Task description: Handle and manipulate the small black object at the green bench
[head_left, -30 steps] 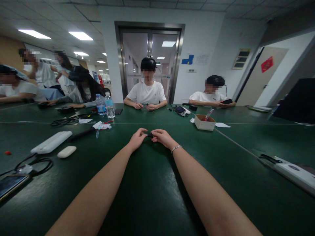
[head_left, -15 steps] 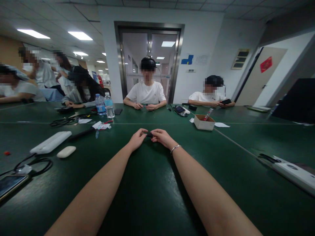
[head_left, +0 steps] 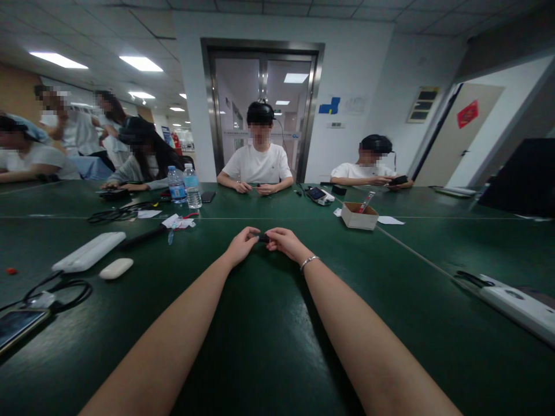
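A small black object [head_left: 262, 238] sits between my two hands, just above or on the green table [head_left: 260, 323]; its kind is too small to make out. My left hand [head_left: 241, 242] has thumb and fingers closed at the object's left end. From the other side, my right hand [head_left: 284, 240] pinches its right end with thumb and forefinger. A silver bracelet circles my right wrist. Fingertips hide part of the object.
A small open box [head_left: 359, 216] stands ahead to the right. On the left are a white case [head_left: 117, 268], a white power strip [head_left: 89, 252], cables, a phone [head_left: 21, 329] and two water bottles [head_left: 192, 188]. Several people sit around the table, one straight across.
My hands hold nearly the same pose around the small black object. Across the table at the right, a person's hands and the dark thing in them have shifted slightly.
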`<state>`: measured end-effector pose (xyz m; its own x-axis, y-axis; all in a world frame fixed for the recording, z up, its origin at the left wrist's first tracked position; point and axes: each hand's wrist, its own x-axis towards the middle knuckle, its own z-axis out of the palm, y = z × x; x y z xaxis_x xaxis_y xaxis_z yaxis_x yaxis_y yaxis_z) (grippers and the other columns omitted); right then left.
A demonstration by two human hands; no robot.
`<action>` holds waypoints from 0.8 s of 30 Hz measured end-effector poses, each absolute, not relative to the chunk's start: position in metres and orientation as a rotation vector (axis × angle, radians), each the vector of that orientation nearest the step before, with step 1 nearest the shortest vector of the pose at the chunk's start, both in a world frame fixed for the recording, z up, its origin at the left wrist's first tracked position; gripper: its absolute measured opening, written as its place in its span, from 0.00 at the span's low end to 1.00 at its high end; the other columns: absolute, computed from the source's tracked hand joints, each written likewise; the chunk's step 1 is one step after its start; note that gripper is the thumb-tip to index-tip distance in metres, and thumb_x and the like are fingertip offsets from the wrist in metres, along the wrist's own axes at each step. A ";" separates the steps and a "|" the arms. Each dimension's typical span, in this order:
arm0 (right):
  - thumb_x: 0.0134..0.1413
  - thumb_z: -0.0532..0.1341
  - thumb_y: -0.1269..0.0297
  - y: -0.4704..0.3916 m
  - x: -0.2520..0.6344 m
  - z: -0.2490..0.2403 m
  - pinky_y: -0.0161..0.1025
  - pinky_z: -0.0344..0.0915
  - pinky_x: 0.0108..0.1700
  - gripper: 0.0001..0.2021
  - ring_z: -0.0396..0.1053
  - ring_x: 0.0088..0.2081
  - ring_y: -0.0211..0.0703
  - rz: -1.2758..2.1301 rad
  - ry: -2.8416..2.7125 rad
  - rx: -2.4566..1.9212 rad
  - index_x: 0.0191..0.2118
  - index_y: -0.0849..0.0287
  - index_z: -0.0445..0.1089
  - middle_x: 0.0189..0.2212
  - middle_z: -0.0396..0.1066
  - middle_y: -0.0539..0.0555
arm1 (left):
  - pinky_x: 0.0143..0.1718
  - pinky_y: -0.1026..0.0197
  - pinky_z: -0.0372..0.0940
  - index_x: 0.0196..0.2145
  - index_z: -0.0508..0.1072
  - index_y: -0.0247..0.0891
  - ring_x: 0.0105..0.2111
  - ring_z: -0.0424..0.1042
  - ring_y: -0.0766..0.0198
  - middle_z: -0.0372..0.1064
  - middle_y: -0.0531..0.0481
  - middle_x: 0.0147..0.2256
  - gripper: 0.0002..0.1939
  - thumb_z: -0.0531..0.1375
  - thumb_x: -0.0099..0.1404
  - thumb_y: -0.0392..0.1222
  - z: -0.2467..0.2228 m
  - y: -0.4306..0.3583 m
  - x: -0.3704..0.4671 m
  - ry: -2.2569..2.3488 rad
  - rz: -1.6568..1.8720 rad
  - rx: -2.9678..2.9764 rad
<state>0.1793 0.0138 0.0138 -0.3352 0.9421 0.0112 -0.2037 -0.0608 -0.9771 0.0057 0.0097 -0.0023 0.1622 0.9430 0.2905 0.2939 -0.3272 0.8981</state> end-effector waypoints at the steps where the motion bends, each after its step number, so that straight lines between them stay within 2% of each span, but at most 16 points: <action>1: 0.54 0.60 0.74 0.014 0.179 0.014 0.28 0.69 0.22 0.02 0.68 0.19 0.35 1.565 -1.275 -0.883 0.32 0.66 0.67 0.18 0.68 0.52 | 0.29 0.66 0.58 0.40 0.68 0.38 0.27 0.63 0.67 0.64 0.52 0.26 0.14 0.54 0.58 0.44 -0.003 0.010 0.005 1.184 1.186 1.739; 4: 0.55 0.59 0.74 0.014 0.179 0.014 0.28 0.69 0.23 0.01 0.69 0.19 0.35 1.565 -1.287 -0.885 0.33 0.66 0.67 0.18 0.68 0.52 | 0.27 0.65 0.58 0.40 0.68 0.38 0.26 0.63 0.67 0.62 0.53 0.25 0.14 0.50 0.60 0.46 -0.004 0.012 0.005 1.185 1.169 1.716; 7: 0.55 0.60 0.74 0.014 0.179 0.015 0.28 0.69 0.22 0.02 0.68 0.19 0.35 1.564 -1.279 -0.894 0.32 0.66 0.66 0.18 0.68 0.52 | 0.29 0.65 0.58 0.41 0.68 0.39 0.27 0.63 0.67 0.63 0.53 0.26 0.14 0.52 0.58 0.44 -0.003 0.011 0.005 1.195 1.178 1.737; 11: 0.55 0.60 0.74 0.014 0.180 0.015 0.28 0.69 0.23 0.01 0.69 0.19 0.35 1.572 -1.285 -0.889 0.33 0.66 0.66 0.18 0.68 0.52 | 0.28 0.65 0.57 0.40 0.68 0.38 0.26 0.62 0.66 0.62 0.53 0.25 0.15 0.50 0.60 0.46 -0.002 0.009 0.005 1.196 1.153 1.705; 15: 0.56 0.58 0.76 0.014 0.180 0.014 0.28 0.68 0.22 0.01 0.68 0.19 0.35 1.570 -1.286 -0.890 0.33 0.67 0.66 0.19 0.69 0.54 | 0.31 0.65 0.58 0.40 0.68 0.38 0.28 0.63 0.67 0.64 0.53 0.27 0.15 0.54 0.56 0.45 -0.003 0.010 0.006 1.183 1.167 1.736; 18: 0.56 0.59 0.76 0.015 0.180 0.013 0.27 0.68 0.22 0.01 0.69 0.19 0.35 1.568 -1.286 -0.889 0.33 0.67 0.66 0.18 0.68 0.52 | 0.28 0.65 0.57 0.40 0.67 0.37 0.25 0.62 0.67 0.62 0.53 0.24 0.16 0.51 0.59 0.47 -0.004 0.011 0.006 1.151 1.145 1.699; 22: 0.55 0.59 0.75 0.016 0.179 0.012 0.27 0.69 0.22 0.00 0.69 0.19 0.35 1.574 -1.284 -0.889 0.33 0.67 0.66 0.18 0.68 0.52 | 0.29 0.65 0.57 0.40 0.68 0.37 0.26 0.62 0.68 0.63 0.53 0.25 0.14 0.55 0.56 0.44 -0.006 0.013 0.006 1.159 1.186 1.729; 24: 0.55 0.59 0.75 0.016 0.179 0.012 0.27 0.69 0.22 0.00 0.69 0.19 0.35 1.572 -1.286 -0.887 0.34 0.67 0.66 0.18 0.68 0.52 | 0.27 0.65 0.57 0.40 0.68 0.37 0.24 0.61 0.68 0.62 0.54 0.24 0.14 0.52 0.59 0.46 -0.006 0.012 0.006 1.145 1.172 1.702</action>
<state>0.1792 0.0161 0.0123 -0.3451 0.9385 0.0087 -0.1945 -0.0624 -0.9789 0.0058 0.0123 -0.0058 0.1768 0.9461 0.2715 0.2492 -0.3099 0.9175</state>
